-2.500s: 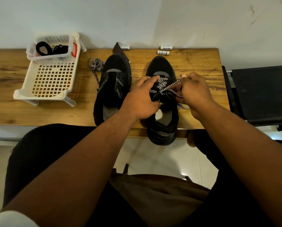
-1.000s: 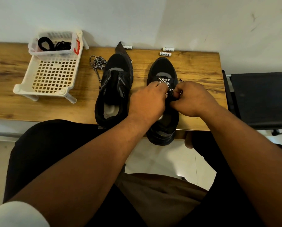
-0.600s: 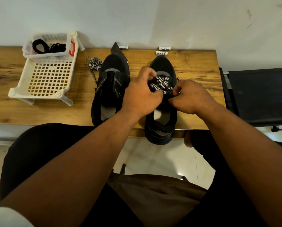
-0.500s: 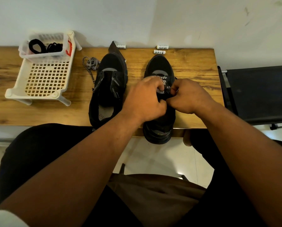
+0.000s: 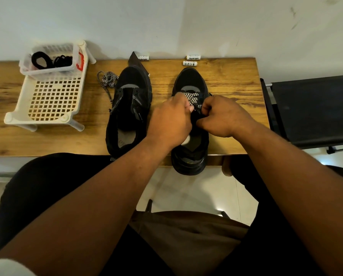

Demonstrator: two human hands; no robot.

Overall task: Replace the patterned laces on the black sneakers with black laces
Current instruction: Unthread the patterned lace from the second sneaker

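I read "Heybright" on a small white battery [image 5: 193,57] at the far edge of my bench [image 5: 232,80]. Another battery [image 5: 143,58] beside the left shoe seems to carry that word too. The rest is too small.

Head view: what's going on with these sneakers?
A person is unlacing the right sneaker on the table. Both hands, left and right, are curled over its patterned lace, which is only partly visible between them. The left sneaker has no lace; a loose patterned lace lies beside it. The black laces sit in a clear tub on the white rack, not yet threaded.
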